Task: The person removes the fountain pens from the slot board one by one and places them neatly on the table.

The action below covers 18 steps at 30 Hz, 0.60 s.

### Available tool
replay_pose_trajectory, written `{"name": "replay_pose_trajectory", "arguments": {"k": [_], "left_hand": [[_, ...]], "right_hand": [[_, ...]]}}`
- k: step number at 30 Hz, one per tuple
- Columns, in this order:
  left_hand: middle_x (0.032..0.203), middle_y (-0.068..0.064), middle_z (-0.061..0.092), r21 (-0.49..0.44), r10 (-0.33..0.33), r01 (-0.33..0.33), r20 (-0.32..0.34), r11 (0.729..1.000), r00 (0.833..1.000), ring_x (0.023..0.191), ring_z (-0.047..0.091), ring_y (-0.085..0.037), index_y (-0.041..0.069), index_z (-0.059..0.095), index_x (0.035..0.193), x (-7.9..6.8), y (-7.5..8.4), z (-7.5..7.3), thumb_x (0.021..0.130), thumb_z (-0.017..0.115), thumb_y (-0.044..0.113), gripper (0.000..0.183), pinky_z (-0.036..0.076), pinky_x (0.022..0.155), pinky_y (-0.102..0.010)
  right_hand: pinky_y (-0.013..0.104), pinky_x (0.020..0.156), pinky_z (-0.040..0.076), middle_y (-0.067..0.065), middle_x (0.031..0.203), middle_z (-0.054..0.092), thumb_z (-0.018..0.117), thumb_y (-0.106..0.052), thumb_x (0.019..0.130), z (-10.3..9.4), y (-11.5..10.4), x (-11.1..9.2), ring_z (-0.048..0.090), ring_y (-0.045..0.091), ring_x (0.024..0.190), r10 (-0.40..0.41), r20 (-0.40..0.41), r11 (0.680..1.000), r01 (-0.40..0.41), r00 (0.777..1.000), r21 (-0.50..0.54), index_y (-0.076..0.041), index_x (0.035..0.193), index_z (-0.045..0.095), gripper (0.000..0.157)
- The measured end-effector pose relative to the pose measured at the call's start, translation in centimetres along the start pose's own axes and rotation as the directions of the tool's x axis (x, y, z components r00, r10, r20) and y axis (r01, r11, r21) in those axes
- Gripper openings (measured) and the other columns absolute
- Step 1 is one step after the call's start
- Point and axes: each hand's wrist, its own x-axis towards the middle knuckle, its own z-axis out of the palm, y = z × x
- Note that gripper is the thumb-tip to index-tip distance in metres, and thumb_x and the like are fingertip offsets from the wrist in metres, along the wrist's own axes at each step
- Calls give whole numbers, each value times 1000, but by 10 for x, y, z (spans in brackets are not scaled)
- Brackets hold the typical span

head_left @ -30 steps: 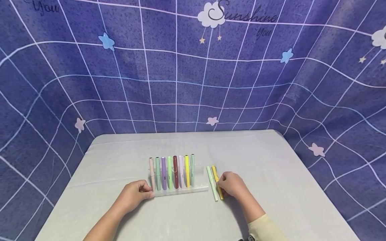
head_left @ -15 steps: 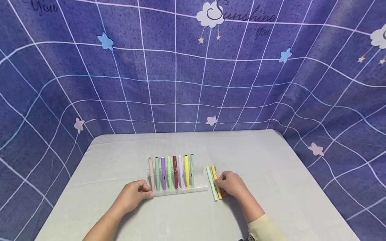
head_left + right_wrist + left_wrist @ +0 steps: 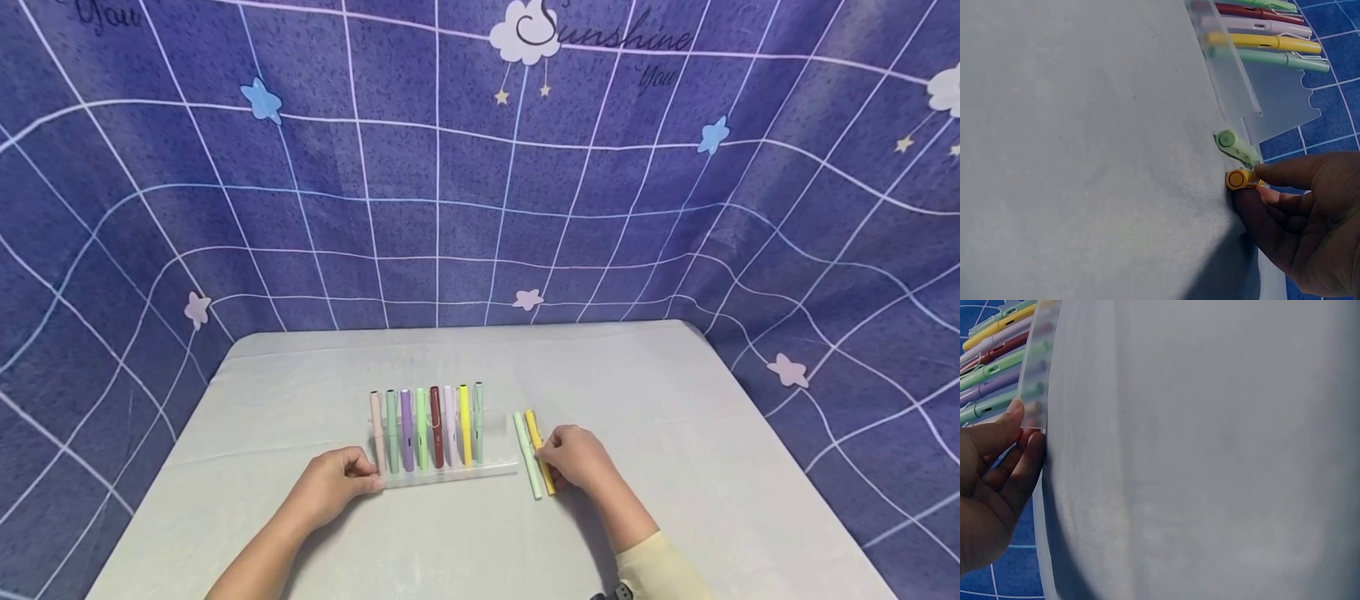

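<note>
A clear plastic pen stand [image 3: 450, 477] holds a row of several capped pens in pink, green, purple, dark red, lilac and yellow. My left hand [image 3: 333, 489] pinches its near left corner, thumb over the front lip [image 3: 1035, 375] and fingers at the end. To the right of the stand, a pale green pen [image 3: 527, 454] and an orange-yellow pen [image 3: 533, 423] lie side by side on the table. My right hand [image 3: 576, 458] pinches the orange-yellow pen [image 3: 1235, 180] between thumb and fingers, partly hiding its barrel. Its end sits close beside the pale green pen [image 3: 1227, 139].
A white cloth covers the table [image 3: 450, 550]. Blue gridded curtain [image 3: 465, 233] with stars and clouds hangs behind and on both sides. At its right end the stand has notches [image 3: 1313, 100] without pens in them.
The fingers of my right hand have shifted slightly at the orange-yellow pen. The left hand and the pen stand stay where they were.
</note>
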Motion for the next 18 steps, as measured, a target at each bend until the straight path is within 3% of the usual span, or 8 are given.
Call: {"name": "replay_pose_trajectory", "arguments": {"k": [6,12,15,18], "left_hand": [[76,12,68,5,6,-6,-3,1000,1000,73,58,-8,20,65,77,1,1,0,79,82,22,17,48,73,-30],[76,11,67,8,6,-6,-4,1000,1000,72,56,-9,19,64,76,0,2,0,78,82,21,18,46,72,-29],[76,12,67,9,7,-7,-5,1000,1000,73,56,-9,19,64,76,0,2,0,78,82,21,18,46,72,-29],[75,11,67,10,7,-7,-9,1000,1000,72,57,-9,19,64,75,0,2,1,78,82,21,18,47,72,-29]], "right_hand": [[28,49,50,4,65,64,70,-25,90,-6,-2,0,62,16,54,-25,-1,999,25,1000,-47,-8,76,61,24],[29,52,42,-1,58,58,66,-37,92,-20,-13,3,53,14,53,-127,-80,980,113,989,-165,-13,78,60,28],[28,54,44,-3,64,59,66,-35,93,-24,-21,4,55,13,56,-182,-85,980,174,980,-98,-14,83,62,22],[28,57,50,1,72,65,67,-31,93,-24,-30,3,63,17,63,-227,-43,973,229,973,38,-13,90,65,18]]}}
